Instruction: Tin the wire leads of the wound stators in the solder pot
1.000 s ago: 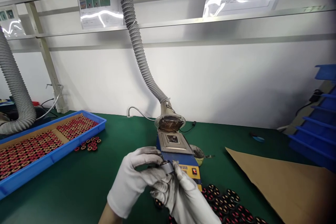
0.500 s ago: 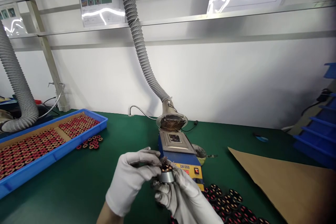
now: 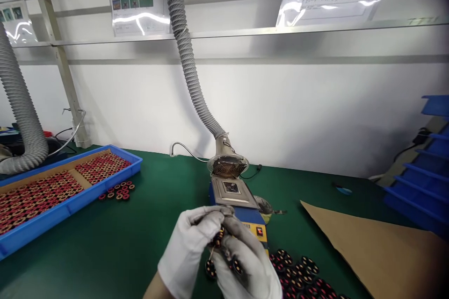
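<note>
In front of the blue machine, both my hands wear white gloves with dirty grey fingertips. My left hand (image 3: 191, 245) pinches a small round stator (image 3: 218, 237), black with copper-coloured segments. Closed around its other side is my right hand (image 3: 247, 261), fingertips meeting those of the left. A second dark round stator (image 3: 237, 267) shows against the right palm. Just below the fingers there is another stator (image 3: 210, 269); whether it hangs or lies on the table I cannot tell. Glove fingers hide much of the held parts.
Behind my hands stands the blue machine with a steel top (image 3: 238, 192) under an exhaust hood (image 3: 228, 164). Loose stators (image 3: 298, 273) lie at right, beside brown cardboard (image 3: 372, 243). A blue tray (image 3: 70, 210) of red-and-copper stators sits left; blue bins (image 3: 421, 196) stand far right.
My hands have come closer together and turned. The silver ring seen around a stator in my right hand is no longer visible. Dark stators now show at and below my right hand.
</note>
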The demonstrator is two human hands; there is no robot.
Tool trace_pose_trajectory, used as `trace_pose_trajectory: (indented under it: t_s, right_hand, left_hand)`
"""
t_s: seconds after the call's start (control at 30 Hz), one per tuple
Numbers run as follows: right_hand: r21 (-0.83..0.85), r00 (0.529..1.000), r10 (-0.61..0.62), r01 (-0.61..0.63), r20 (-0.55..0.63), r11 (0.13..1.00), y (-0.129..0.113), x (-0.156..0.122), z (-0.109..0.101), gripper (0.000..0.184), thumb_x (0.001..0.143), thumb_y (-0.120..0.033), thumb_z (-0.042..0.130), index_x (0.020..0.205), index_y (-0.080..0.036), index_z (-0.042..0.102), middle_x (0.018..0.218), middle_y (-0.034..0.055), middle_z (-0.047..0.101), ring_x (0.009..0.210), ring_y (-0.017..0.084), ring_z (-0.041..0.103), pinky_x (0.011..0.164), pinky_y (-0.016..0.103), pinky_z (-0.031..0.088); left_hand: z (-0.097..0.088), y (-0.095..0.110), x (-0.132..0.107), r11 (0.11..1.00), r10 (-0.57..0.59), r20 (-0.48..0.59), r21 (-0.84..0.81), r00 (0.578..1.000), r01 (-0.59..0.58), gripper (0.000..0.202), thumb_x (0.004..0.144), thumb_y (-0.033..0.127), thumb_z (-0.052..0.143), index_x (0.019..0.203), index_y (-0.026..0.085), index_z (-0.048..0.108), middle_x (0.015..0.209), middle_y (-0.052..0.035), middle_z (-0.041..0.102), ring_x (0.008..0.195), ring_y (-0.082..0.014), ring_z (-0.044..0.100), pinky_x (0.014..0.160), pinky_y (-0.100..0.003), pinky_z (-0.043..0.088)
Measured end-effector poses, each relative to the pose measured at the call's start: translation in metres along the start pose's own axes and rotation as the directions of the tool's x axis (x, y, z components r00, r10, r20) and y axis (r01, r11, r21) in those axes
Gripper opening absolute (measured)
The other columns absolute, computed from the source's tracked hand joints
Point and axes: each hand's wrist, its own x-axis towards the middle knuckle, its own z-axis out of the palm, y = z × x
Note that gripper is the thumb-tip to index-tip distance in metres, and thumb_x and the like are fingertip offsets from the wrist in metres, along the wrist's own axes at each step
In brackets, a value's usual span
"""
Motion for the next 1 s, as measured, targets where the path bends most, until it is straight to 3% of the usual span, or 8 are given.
trace_pose_trajectory:
  t_s: [0.07,0.23,0.37,0.43,0.6,0.67,0.8,1.0]
  right_hand:
    - [-0.086,1.000,-0.031,0.030,-0.007,0.996,-0.001,0.002,-0.001,0.021,0.076,-0.012,0.062,0.094,-0.021,0.057,0.104,0.0072,0.061,0.094,0.020,0.061,0.077,0.031,0.055]
    - [0.048,0.951,0.197,-0.191,-0.237,0.980,0.001,0.006,0.001,0.032,0.069,-0.010,0.071,0.092,-0.020,0.053,0.104,0.0068,0.059,0.090,0.016,0.061,0.068,0.023,0.053]
    - [0.062,0.973,0.120,-0.109,-0.199,0.992,0.002,0.007,-0.001,0.035,0.069,-0.004,0.069,0.096,-0.019,0.052,0.108,0.0078,0.059,0.095,0.019,0.060,0.077,0.030,0.053]
    - [0.051,0.989,0.061,-0.054,-0.138,0.997,0.002,0.006,-0.003,0.034,0.070,-0.003,0.066,0.096,-0.019,0.052,0.109,0.0083,0.059,0.097,0.020,0.060,0.081,0.034,0.052]
    - [0.110,0.983,0.127,-0.113,-0.132,0.987,-0.002,0.004,-0.002,0.033,0.071,-0.002,0.064,0.095,-0.020,0.051,0.108,0.0075,0.058,0.098,0.019,0.058,0.078,0.034,0.053]
    - [0.118,0.982,0.136,-0.121,-0.133,0.986,-0.002,0.004,-0.002,0.033,0.071,-0.002,0.063,0.095,-0.020,0.051,0.108,0.0073,0.058,0.098,0.019,0.057,0.077,0.034,0.053]
    - [0.045,0.996,0.026,-0.022,-0.089,0.999,0.000,0.005,-0.003,0.030,0.069,-0.003,0.065,0.092,-0.017,0.051,0.107,0.0082,0.058,0.093,0.018,0.060,0.078,0.032,0.053]
    - [0.042,0.997,0.037,-0.034,-0.070,0.999,0.001,0.003,-0.001,0.027,0.069,-0.007,0.066,0.088,-0.018,0.051,0.105,0.0063,0.059,0.087,0.017,0.061,0.074,0.031,0.054]
  left_hand:
    - [0.006,-0.006,-0.002,0.994,0.047,-0.109,-0.097,0.993,-0.057,0.018,0.074,0.031,0.068,0.082,0.014,0.072,0.083,-0.0082,0.071,0.079,-0.0182,0.064,0.075,-0.023,0.051]
    - [0.003,0.002,0.000,0.940,0.221,-0.298,-0.190,0.929,-0.285,0.018,0.065,0.034,0.075,0.074,0.019,0.072,0.083,-0.0049,0.072,0.086,-0.0201,0.065,0.083,-0.028,0.052]
    - [0.006,0.011,0.003,1.000,0.011,-0.239,0.022,0.971,-0.006,0.024,0.052,0.018,0.079,0.076,0.015,0.073,0.074,-0.0074,0.072,0.071,-0.0171,0.065,0.065,-0.019,0.052]
    - [0.008,0.007,0.002,0.997,-0.005,-0.296,0.066,0.955,0.026,0.016,0.053,0.014,0.076,0.068,0.015,0.072,0.067,-0.0060,0.071,0.063,-0.0145,0.064,0.059,-0.018,0.051]
    - [0.006,0.001,-0.001,0.957,0.215,-0.479,-0.071,0.851,-0.282,0.015,0.051,0.015,0.078,0.063,0.021,0.071,0.069,-0.0016,0.072,0.068,-0.0154,0.066,0.066,-0.019,0.053]
    - [0.004,0.003,-0.002,0.960,0.226,-0.418,-0.056,0.880,-0.274,0.019,0.054,0.016,0.078,0.071,0.022,0.072,0.074,-0.0014,0.072,0.073,-0.0148,0.066,0.068,-0.018,0.052]
    - [0.005,0.006,-0.004,0.997,0.080,-0.237,0.037,0.968,-0.073,0.016,0.065,0.019,0.073,0.081,0.019,0.072,0.080,-0.0035,0.072,0.073,-0.0120,0.064,0.067,-0.015,0.050]
    - [0.004,0.005,-0.003,0.997,0.080,-0.277,0.001,0.957,-0.083,0.017,0.066,0.024,0.074,0.080,0.017,0.069,0.082,-0.0043,0.071,0.077,-0.0145,0.063,0.071,-0.020,0.051]
